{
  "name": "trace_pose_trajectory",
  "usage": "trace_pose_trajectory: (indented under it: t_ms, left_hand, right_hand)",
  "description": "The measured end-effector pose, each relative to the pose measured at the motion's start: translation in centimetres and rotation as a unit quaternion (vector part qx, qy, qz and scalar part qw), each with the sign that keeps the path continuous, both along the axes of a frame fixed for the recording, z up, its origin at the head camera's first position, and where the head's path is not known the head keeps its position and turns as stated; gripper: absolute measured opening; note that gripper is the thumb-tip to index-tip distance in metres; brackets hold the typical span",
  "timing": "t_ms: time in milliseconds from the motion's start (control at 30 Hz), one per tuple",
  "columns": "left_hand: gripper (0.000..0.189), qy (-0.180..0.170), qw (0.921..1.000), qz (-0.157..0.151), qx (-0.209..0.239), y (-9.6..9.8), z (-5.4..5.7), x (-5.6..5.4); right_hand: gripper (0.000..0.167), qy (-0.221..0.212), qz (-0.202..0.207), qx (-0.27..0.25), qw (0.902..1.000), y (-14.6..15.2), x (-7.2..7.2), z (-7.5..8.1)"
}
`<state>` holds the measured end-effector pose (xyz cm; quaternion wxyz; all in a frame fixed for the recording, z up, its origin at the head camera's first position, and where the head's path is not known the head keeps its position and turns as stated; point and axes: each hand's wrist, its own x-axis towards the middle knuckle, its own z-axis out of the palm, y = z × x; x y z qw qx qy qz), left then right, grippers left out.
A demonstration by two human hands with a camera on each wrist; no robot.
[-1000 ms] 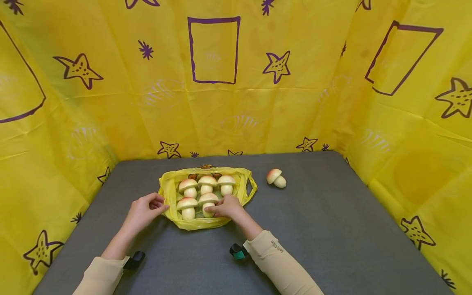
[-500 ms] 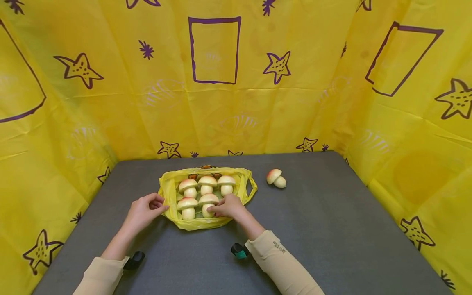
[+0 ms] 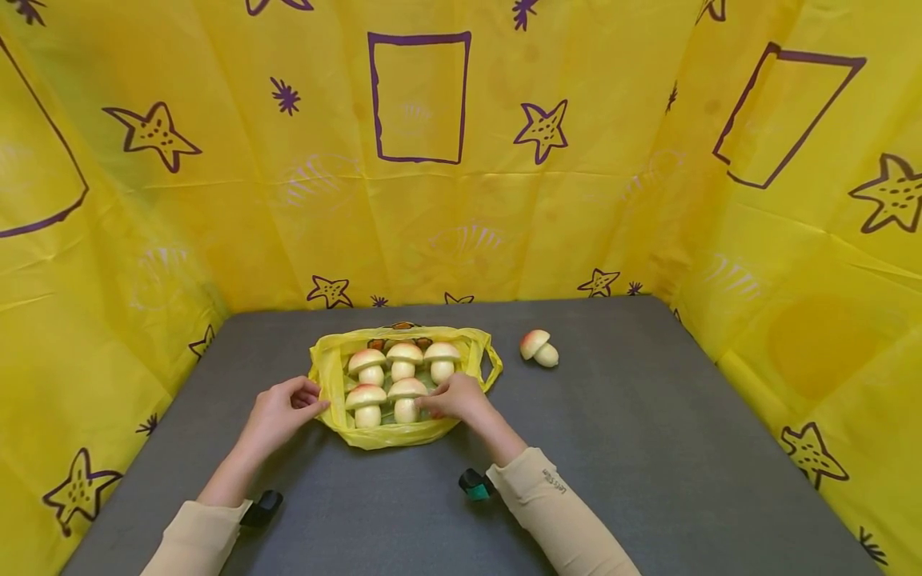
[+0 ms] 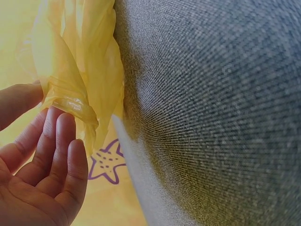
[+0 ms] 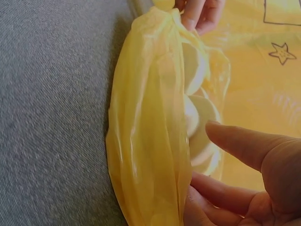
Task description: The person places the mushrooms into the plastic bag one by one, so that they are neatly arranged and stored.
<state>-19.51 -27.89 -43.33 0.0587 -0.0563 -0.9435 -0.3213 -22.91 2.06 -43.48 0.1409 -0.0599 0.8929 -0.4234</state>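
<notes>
A yellow plastic bag [image 3: 385, 438] lies with its mouth spread on the dark table. Inside are several toy mushrooms with cream stems and reddish caps, three behind and two in front. My left hand [image 3: 277, 412] pinches the bag's left rim between thumb and fingers; the left wrist view shows the crumpled plastic [image 4: 63, 66] there. Over the bag's right side, my right hand [image 3: 463, 398] is beside the front right mushroom [image 3: 406, 411]. In the right wrist view its thumb [image 5: 235, 141] and fingers are spread apart near a mushroom cap [image 5: 203, 120], holding nothing.
One more mushroom [image 3: 547, 354] lies on its side on the table, to the right of the bag. The grey table [image 3: 648, 448] is walled at the back and sides by a yellow patterned cloth [image 3: 605, 232]. A loop handle [image 3: 493, 368] sticks out at the bag's right.
My right hand has let go of the front right mushroom and shifted slightly right, leaving the mushroom standing in the bag. My left hand stays at the bag's rim.
</notes>
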Motion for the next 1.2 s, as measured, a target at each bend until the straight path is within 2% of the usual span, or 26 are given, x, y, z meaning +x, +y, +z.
trace_pose_trajectory:
  t_ms: [167,400,667,833,933,1200]
  left_hand:
    - [0.028,0.000,1.0000,-0.001,0.001,0.0,0.0,-0.1]
    - [0.029,-0.001,1.0000,0.001,0.000,0.0,0.0,-0.2]
    - [0.028,0.002,1.0000,0.002,-0.002,-0.1,-0.1,-0.2]
    - [0.028,0.001,1.0000,0.004,-0.002,-0.1,0.1,-0.1]
    - [0.026,0.006,1.0000,0.004,-0.004,0.0,0.1,-0.1]
    - [0.026,0.014,0.9999,0.001,-0.005,0.0,-0.1,-0.3]
  right_hand:
    - [0.033,0.011,-0.013,-0.008,0.9998,0.9,-0.3,0.3]
    - [0.031,0.000,-0.036,-0.043,0.9984,2.5,-0.7,1.5]
    - [0.032,0.027,-0.072,-0.021,0.9968,4.9,-1.4,2.3]
    - [0.030,0.053,-0.090,-0.039,0.9937,6.6,-2.1,2.6]
    - [0.032,0.051,-0.102,-0.058,0.9917,7.5,-2.5,2.9]
    - [0.037,0.041,-0.131,-0.050,0.9892,9.9,-3.3,3.3]
